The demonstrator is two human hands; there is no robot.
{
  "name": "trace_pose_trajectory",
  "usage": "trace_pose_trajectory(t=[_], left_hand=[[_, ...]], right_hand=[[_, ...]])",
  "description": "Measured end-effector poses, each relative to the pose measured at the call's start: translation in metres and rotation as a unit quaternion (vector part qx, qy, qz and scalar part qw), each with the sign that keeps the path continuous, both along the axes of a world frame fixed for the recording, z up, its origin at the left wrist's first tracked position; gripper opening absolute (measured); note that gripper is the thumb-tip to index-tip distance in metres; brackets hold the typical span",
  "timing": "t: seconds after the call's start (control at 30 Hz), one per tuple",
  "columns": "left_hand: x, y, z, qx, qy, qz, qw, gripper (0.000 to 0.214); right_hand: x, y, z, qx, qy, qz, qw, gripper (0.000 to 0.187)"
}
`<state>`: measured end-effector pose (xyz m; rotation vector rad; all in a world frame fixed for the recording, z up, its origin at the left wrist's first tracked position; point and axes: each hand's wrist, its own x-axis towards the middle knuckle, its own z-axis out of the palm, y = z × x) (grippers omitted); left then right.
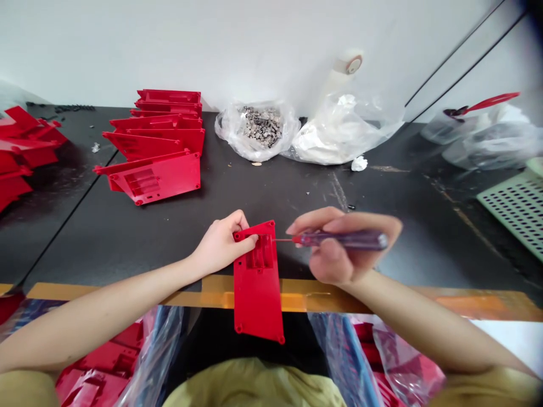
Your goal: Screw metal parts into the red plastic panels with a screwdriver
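Note:
A flat red plastic panel (258,299) with a slotted recess juts out over the table's front edge. My left hand (223,243) grips its upper left side, thumb on the recess and the other fingers curled at the edge. In my right hand (345,249) is a screwdriver (343,240) with a dark, see-through handle, lying nearly level. Its thin shaft points left and reaches the panel's right edge by the recess. Whether the tip touches the panel I cannot tell. The right hand is slightly blurred.
A row of red panels (165,175) leans at the back left, with more red parts (25,141) farther left. Behind stand a bag of small metal pieces (263,127) and a white plastic bag (339,135). A green perforated basket (517,209) is at right. Lined bins (156,350) flank my lap.

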<state>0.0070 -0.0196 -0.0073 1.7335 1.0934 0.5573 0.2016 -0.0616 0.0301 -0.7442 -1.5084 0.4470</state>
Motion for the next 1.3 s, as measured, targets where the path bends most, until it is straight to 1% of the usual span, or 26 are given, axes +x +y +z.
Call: trace_pose_trajectory(t=[0.03, 0.07, 0.1, 0.2, 0.3, 0.37, 0.43, 0.53, 0.6, 0.63, 0.67, 0.73, 0.83, 0.87, 0.9, 0.93, 0.97, 1.0, 1.03, 1.1, 1.17, 1.23, 1.3], left_hand=[[0.0, 0.0, 0.0, 0.0, -0.001, 0.0, 1.0, 0.026], [0.0, 0.0, 0.0, -0.001, -0.001, 0.002, 1.0, 0.025], [0.0, -0.001, 0.0, -0.002, -0.001, 0.004, 1.0, 0.025], [0.001, -0.001, 0.0, -0.013, -0.009, 0.007, 1.0, 0.027], [0.003, -0.001, 0.001, -0.02, -0.019, 0.007, 1.0, 0.031], [0.002, -0.002, 0.002, -0.01, -0.016, 0.015, 1.0, 0.034], [0.001, -0.002, 0.004, 0.0, -0.011, 0.02, 1.0, 0.033], [0.0, -0.002, 0.007, 0.003, -0.003, 0.025, 1.0, 0.034], [-0.001, 0.0, 0.008, -0.004, 0.001, 0.023, 1.0, 0.035], [-0.001, 0.002, 0.008, -0.013, 0.003, 0.018, 1.0, 0.035], [-0.001, 0.005, 0.008, -0.027, 0.004, 0.01, 1.0, 0.036], [-0.001, 0.014, 0.008, -0.074, 0.005, -0.021, 0.997, 0.037], [0.0, 0.027, 0.01, -0.161, 0.0, -0.09, 0.983, 0.036], [0.0, 0.03, 0.012, -0.177, -0.001, -0.113, 0.978, 0.035], [0.0, 0.032, 0.013, -0.183, -0.008, -0.127, 0.975, 0.034], [-0.001, 0.033, 0.014, -0.181, -0.017, -0.138, 0.974, 0.035], [-0.002, 0.034, 0.014, -0.177, -0.029, -0.146, 0.973, 0.035], [-0.003, 0.033, 0.014, -0.17, -0.04, -0.15, 0.973, 0.036], [-0.004, 0.032, 0.014, -0.163, -0.049, -0.149, 0.974, 0.037], [-0.006, 0.029, 0.011, -0.143, -0.061, -0.141, 0.978, 0.038], [-0.007, 0.025, 0.008, -0.124, -0.066, -0.13, 0.982, 0.037], [-0.007, 0.022, 0.005, -0.1, -0.058, -0.121, 0.986, 0.035], [-0.007, 0.02, 0.003, -0.065, -0.032, -0.116, 0.991, 0.032]], right_hand=[[0.0, 0.003, -0.005, 0.046, -0.038, 0.024, 0.998, 0.01], [0.001, 0.005, -0.009, 0.088, -0.056, 0.045, 0.994, 0.011], [0.001, 0.006, -0.012, 0.114, -0.059, 0.058, 0.99, 0.016], [0.004, 0.005, -0.018, 0.094, -0.027, 0.066, 0.993, 0.023], [0.006, 0.002, -0.021, 0.055, -0.007, 0.067, 0.996, 0.023], [0.009, 0.003, -0.023, 0.041, -0.024, 0.064, 0.997, 0.018], [0.011, 0.008, -0.025, 0.056, -0.055, 0.06, 0.995, 0.012], [0.013, 0.015, -0.027, 0.101, -0.115, 0.04, 0.987, 0.005], [0.013, 0.018, -0.028, 0.12, -0.155, 0.019, 0.98, 0.009], [0.013, 0.019, -0.027, 0.118, -0.158, 0.012, 0.98, 0.013], [0.012, 0.019, -0.025, 0.105, -0.151, 0.011, 0.983, 0.015], [0.01, 0.019, -0.014, 0.047, -0.124, 0.023, 0.991, 0.019], [0.007, 0.02, 0.016, -0.06, -0.1, 0.045, 0.992, 0.019], [0.006, 0.021, 0.027, -0.086, -0.065, 0.061, 0.992, 0.019], [0.004, 0.022, 0.037, -0.091, -0.015, 0.085, 0.992, 0.021], [0.001, 0.024, 0.045, -0.084, 0.027, 0.112, 0.99, 0.028], [-0.001, 0.025, 0.05, -0.066, 0.058, 0.109, 0.99, 0.037], [-0.003, 0.026, 0.051, -0.026, 0.085, 0.087, 0.992, 0.043], [-0.005, 0.026, 0.048, 0.008, 0.092, 0.069, 0.993, 0.045], [-0.006, 0.025, 0.035, 0.054, 0.069, 0.071, 0.994, 0.044], [-0.005, 0.022, 0.016, 0.062, 0.017, 0.084, 0.994, 0.039], [-0.003, 0.016, 0.0, 0.069, -0.034, 0.073, 0.994, 0.035], [-0.002, 0.011, -0.007, 0.084, -0.084, 0.057, 0.991, 0.031]])
